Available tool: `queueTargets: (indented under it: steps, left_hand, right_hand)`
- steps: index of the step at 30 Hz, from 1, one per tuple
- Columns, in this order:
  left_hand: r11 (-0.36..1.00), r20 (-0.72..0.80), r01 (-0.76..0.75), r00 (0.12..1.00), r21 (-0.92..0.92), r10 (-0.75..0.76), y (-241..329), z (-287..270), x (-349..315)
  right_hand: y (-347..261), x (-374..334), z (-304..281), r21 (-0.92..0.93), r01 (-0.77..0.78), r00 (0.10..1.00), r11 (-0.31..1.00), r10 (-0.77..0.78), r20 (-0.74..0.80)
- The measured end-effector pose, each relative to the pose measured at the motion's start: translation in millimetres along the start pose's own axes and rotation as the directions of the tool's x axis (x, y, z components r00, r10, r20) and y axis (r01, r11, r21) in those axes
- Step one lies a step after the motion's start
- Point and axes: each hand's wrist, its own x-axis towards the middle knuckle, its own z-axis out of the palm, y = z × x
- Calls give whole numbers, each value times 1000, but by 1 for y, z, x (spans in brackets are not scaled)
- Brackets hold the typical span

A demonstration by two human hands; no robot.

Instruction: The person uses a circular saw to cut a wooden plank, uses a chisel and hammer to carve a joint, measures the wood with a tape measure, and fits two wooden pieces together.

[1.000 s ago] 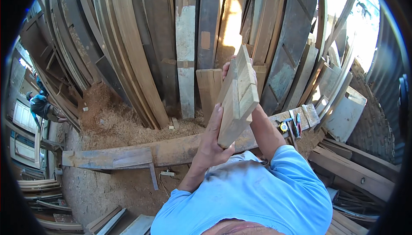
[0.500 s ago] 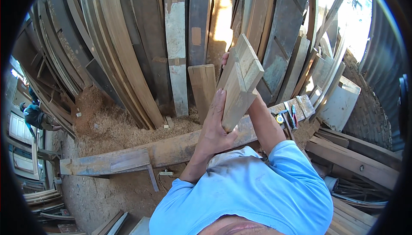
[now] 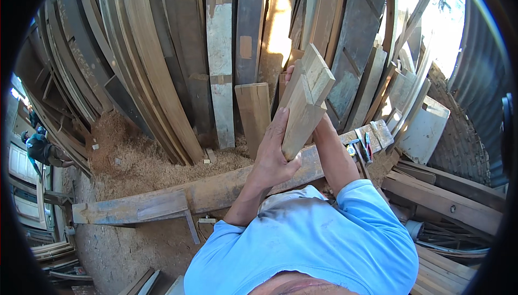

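Note:
Raised in front of my chest are joined wooden boards (image 3: 298, 114), pale brown, with a stepped seam where the pieces meet near the upper end. My left hand (image 3: 274, 146) is closed round their lower left side, thumb near the bottom end. Behind the boards my right hand (image 3: 290, 73) is mostly hidden; its fingertips curl round the left edge higher up, and its forearm rises from the right. Below them a long, worn wooden beam (image 3: 213, 190) runs across like a bench, dusted and stained.
On the beam's right end lie a yellow tape measure (image 3: 351, 149) and red-handled pliers (image 3: 368, 143). Tall planks (image 3: 162, 79) lean along the far side above a heap of wood shavings (image 3: 135, 155). Stacked timber (image 3: 442, 200) lies at right. Another person (image 3: 39, 148) is at far left.
The joined boards have shifted slightly right and down, with both hands still on them. The view has turned a little; the beam and the tools stay in place.

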Motion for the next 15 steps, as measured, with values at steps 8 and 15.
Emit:
queueTargets:
  steps: [8,15]
  left_hand:
    - [995,48,10,999,-100,-5,-10,-6,7]
    - [985,53,67,997,-162,-59,-13,-9,16]
  right_hand:
    - [-11,-4,16,20,-8,993,1000,11,-114]
    - [-25,-14,21,-220,71,987,973,-101,-126]
